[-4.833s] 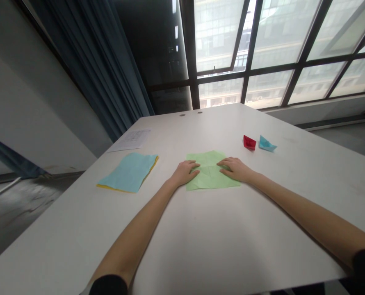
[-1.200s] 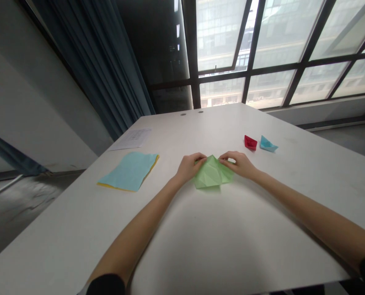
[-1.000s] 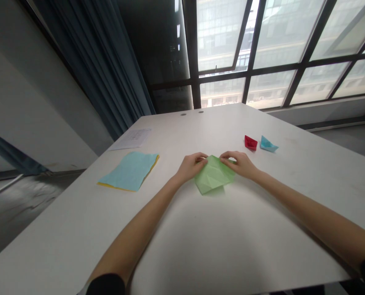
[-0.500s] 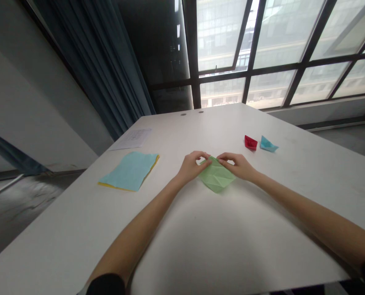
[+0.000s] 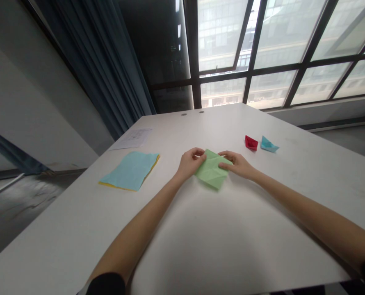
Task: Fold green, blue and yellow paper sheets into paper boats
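A green paper (image 5: pixel 213 170) with crease lines is held up between both hands over the middle of the white table. My left hand (image 5: pixel 190 162) pinches its left edge, thumb on top. On the opposite edge, my right hand (image 5: pixel 238 164) grips the paper between thumb and fingers. The fingertips behind the sheet are partly hidden.
A stack of light blue sheets (image 5: pixel 131 170) with yellow beneath lies at the left. Behind it is a printed white paper (image 5: pixel 131 138). A red folded paper boat (image 5: pixel 251 143) and a blue one (image 5: pixel 269 144) sit at the right on the white table (image 5: pixel 176 237).
The green paper has turned in my hands, and its top corner has shifted slightly left and up. Both hands still hold it, with the left one slightly higher.
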`<state>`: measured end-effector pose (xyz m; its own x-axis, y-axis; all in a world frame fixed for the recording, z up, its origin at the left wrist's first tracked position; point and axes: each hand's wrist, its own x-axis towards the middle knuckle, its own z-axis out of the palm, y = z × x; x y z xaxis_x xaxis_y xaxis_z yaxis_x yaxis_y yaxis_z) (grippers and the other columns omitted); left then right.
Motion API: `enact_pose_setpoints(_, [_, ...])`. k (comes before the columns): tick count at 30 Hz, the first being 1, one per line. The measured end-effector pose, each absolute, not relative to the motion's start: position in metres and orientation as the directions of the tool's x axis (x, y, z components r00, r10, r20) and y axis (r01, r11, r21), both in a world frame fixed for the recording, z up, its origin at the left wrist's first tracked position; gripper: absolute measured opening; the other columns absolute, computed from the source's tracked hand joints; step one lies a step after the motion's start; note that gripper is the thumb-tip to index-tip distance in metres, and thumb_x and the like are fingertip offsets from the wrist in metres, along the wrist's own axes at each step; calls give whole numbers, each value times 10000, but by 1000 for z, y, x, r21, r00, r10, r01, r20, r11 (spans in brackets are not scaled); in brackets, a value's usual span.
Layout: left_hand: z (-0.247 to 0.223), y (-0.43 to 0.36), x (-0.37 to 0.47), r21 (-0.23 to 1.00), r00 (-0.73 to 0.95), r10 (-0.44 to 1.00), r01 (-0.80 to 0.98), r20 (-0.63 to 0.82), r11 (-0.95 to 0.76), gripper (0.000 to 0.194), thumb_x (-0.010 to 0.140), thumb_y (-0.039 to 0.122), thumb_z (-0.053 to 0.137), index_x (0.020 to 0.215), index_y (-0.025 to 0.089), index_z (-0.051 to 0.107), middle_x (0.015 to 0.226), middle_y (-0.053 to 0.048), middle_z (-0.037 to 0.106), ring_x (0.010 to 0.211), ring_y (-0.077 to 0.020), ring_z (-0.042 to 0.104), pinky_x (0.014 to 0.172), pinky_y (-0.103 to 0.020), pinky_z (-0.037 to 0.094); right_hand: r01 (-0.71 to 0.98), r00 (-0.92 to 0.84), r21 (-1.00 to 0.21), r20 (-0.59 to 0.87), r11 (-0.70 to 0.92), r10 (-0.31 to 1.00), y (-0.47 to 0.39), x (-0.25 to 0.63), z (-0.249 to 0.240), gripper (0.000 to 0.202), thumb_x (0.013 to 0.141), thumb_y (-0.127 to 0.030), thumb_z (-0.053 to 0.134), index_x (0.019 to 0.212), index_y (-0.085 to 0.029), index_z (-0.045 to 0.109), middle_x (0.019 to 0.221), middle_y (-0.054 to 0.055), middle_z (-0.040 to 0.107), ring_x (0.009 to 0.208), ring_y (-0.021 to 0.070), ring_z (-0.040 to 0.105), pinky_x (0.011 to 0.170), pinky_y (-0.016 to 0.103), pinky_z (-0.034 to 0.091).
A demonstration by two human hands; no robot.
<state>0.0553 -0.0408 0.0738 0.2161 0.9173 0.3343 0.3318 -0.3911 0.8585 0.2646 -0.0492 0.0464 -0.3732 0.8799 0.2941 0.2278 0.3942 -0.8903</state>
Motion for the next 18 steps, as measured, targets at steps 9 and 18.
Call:
enact_pose_setpoints(9, [66, -39, 54, 941, 394, 915, 267, 89, -207, 328, 654, 390, 642, 818, 106, 636, 752, -47, 648, 628, -122, 569, 583, -223, 431, 60, -182, -964, 244, 259, 953, -43, 266, 45, 440, 668, -403, 656, 1031, -181, 545, 839, 43, 674, 743, 180, 634, 679, 310, 514])
enact_pose_setpoints(18, [60, -38, 55, 992, 389, 920, 127, -45, -5, 326, 606, 351, 697, 813, 103, 648, 741, -46, 649, 638, -109, 574, 638, -235, 456, -31, -132, -978, 209, 206, 969, -44, 265, 43, 568, 662, -399, 665, 1155, -200, 465, 811, 35, 665, 729, 178, 629, 703, 345, 517])
